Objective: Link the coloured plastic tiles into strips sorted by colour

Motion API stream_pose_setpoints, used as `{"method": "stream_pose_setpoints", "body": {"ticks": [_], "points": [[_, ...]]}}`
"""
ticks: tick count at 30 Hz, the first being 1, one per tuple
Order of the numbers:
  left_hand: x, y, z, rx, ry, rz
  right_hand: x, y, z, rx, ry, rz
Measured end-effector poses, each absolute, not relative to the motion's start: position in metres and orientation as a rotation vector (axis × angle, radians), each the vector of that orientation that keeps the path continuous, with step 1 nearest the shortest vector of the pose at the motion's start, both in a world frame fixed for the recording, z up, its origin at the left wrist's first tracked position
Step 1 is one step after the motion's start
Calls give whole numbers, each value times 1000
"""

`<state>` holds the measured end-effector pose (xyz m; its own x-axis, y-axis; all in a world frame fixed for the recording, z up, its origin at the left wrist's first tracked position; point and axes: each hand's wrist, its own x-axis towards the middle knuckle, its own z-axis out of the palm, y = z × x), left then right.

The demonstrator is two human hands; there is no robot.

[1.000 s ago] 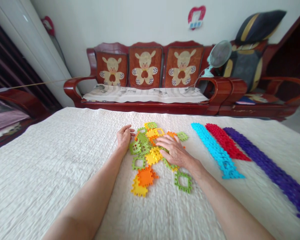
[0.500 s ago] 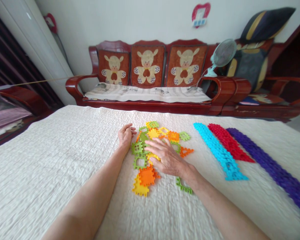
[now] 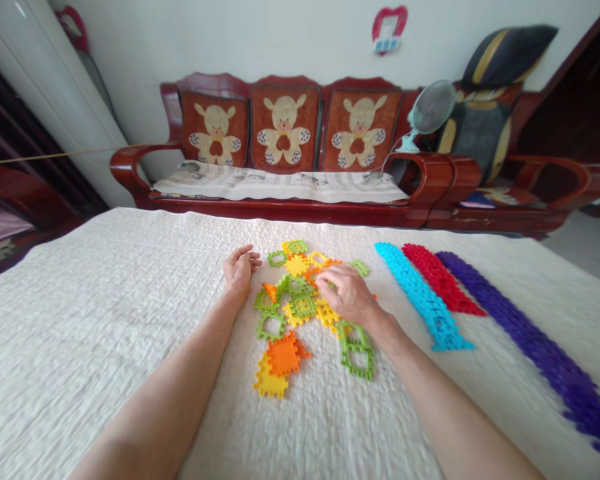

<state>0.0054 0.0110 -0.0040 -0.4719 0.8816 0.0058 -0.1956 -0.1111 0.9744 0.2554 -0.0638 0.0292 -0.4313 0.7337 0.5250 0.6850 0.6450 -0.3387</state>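
Around the scattered plastic pieces [image 3: 300, 307], our left hand [image 3: 239, 269] lies half-open leftward, our right hand [image 3: 347, 291] curled above their right side.

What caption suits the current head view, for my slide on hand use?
Right hand over scattered green, yellow and orange tiles; left hand beside them.

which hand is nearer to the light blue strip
Your right. The right hand is over the right part of the pile, left of the light blue strip; the left hand is beside the pile's left edge, farther away.
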Motion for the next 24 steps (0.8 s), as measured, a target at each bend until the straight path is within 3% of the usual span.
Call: {"method": "stream_pose_setpoints", "body": {"ticks": [5,13,24], "points": [[5,11,-5,829,1357,1694,298,-41,17,-1297,-2031,94],[6,11,-3,827,1361,1698,291,-42,5,-1200,-2199,119],[4,12,-7,871,1345,1700,315,-28,-1,-1425,-1931,-77]]}}
